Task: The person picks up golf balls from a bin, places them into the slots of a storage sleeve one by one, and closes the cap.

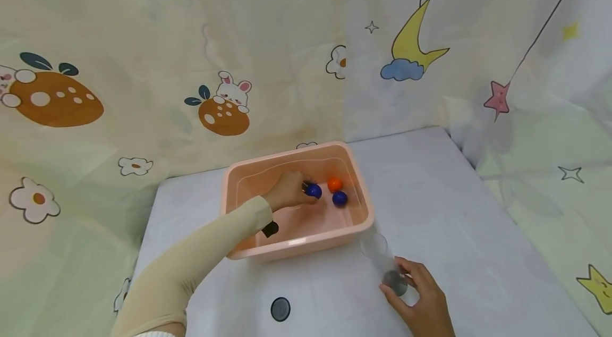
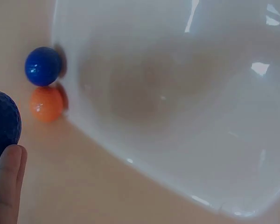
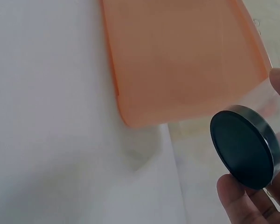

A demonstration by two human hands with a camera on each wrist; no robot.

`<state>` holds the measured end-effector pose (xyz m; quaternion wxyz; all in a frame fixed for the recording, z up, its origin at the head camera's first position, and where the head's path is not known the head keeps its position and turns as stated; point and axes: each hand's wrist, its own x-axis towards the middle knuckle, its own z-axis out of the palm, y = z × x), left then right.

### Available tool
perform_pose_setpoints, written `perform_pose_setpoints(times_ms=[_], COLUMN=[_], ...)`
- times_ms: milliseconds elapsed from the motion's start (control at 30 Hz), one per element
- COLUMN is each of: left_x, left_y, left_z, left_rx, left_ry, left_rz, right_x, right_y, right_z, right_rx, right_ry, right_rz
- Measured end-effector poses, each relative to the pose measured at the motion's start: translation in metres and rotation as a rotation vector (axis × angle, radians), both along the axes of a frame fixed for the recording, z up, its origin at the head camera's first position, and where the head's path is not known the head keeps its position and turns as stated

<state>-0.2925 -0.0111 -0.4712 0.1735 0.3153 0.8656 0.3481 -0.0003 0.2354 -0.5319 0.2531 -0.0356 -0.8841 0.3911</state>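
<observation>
1. Pink plastic forms the tub (image 1: 296, 242), which sits near the back edge of the white-covered desk (image 1: 478, 252), about midway between the 2 back corners.

2. The left hand (image 1: 290, 190) reaches over the tub's front rim and pinches a blue ball (image 1: 313, 191) between thumb and fingers, parted only as far as the ball's width. That ball is inside the tub, right of its middle; whether it touches the floor I cannot tell.

3. On the tub's floor, toward the right wall, lie 2 more balls: an orange ball (image 1: 334, 184) and a second blue ball (image 1: 340, 199). They touch each other in the left wrist view, while the held ball is apart from them.

4. The right hand (image 1: 423, 297) is beyond the tub's front right corner, thumb and fingers curved round a clear tube (image 1: 381, 260), spread as wide as its dark round end (image 3: 242, 149).

5. The tube tilts, dark end toward the desk's front edge, clear end just beside the tub's front right corner. Whether it meets the desk I cannot tell.

6. A dark round cap (image 1: 280, 309) lies flat on the desk in front of the tub, well left of the right hand.

7. Printed cloth (image 1: 287, 34) hangs behind the desk's back edge, showing fruit, rabbits and a yellow moon.
</observation>
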Motion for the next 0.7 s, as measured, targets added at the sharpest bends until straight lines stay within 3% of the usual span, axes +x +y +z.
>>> perform_pose_setpoints(times_ms=[267, 700], left_x=[0.014, 0.03], left_y=[-0.005, -0.014], left_z=[0.022, 0.052], left_rx=[-0.059, -0.024], left_ry=[0.019, 0.019], left_rz=[0.022, 0.056], right_x=[0.0, 0.001], right_y=[0.0, -0.005], right_z=[0.007, 0.014], right_rx=[0.025, 0.051], right_ry=[-0.022, -0.015], right_rz=[-0.015, -0.008])
